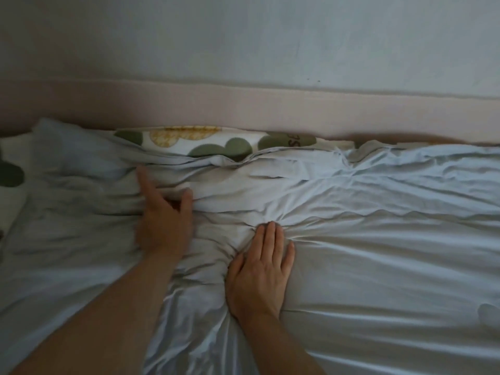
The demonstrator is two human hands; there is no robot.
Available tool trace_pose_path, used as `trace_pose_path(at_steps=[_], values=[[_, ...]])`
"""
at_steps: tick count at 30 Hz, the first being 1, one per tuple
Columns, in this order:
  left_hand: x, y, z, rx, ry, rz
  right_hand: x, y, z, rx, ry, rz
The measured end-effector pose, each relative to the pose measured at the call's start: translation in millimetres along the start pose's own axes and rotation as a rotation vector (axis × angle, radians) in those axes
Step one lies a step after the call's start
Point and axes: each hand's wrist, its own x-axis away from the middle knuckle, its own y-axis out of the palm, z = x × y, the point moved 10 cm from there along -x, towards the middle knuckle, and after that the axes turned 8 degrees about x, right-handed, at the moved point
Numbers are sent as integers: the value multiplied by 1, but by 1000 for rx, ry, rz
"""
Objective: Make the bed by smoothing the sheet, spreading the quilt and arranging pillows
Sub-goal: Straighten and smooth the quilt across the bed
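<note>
A pale blue-grey sheet (378, 239) covers the bed, heavily wrinkled, with folds bunched toward the middle. My left hand (162, 215) lies on a ridge of folds left of centre, fingers apart and thumb out; it looks blurred. My right hand (259, 269) rests flat on the sheet at the centre, fingers together, creases fanning out from the fingertips. A white cloth with green and yellow dots (213, 143) shows along the far edge, partly under the sheet. A pale pillow-like bulge (73, 150) sits at the far left.
A pinkish padded rail (297, 109) runs along the far side of the bed against a pale wall (270, 36). More of the dotted cloth (10, 174) shows at the left edge. The sheet on the right lies flatter.
</note>
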Motion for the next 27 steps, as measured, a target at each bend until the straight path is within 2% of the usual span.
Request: trace_pose_path(at_steps=[2,4,7,9,11,14,15,21,24,27], values=[[-39,5,1,-113,27,-102,-1,1,0,8,-4,16],[-65,1,5,-84,67,-137,1,1,0,19,-7,33],[-81,-37,32,28,211,51,1,-2,2,28,-3,52],[-89,-61,39,-4,251,188,1,-3,1,20,-13,71],[-92,-53,28,-47,202,101,2,-2,0,18,-28,75],[-57,0,8,65,96,-214,1,1,0,32,-31,80],[-37,12,3,28,100,-272,1,2,0,32,-27,74],[106,2,-45,-641,376,-443,3,1,-1,31,-32,71],[138,-27,-63,-658,474,-413,2,1,-1,22,-34,60],[149,-35,-74,-685,481,-401,3,2,0,9,-36,56]])
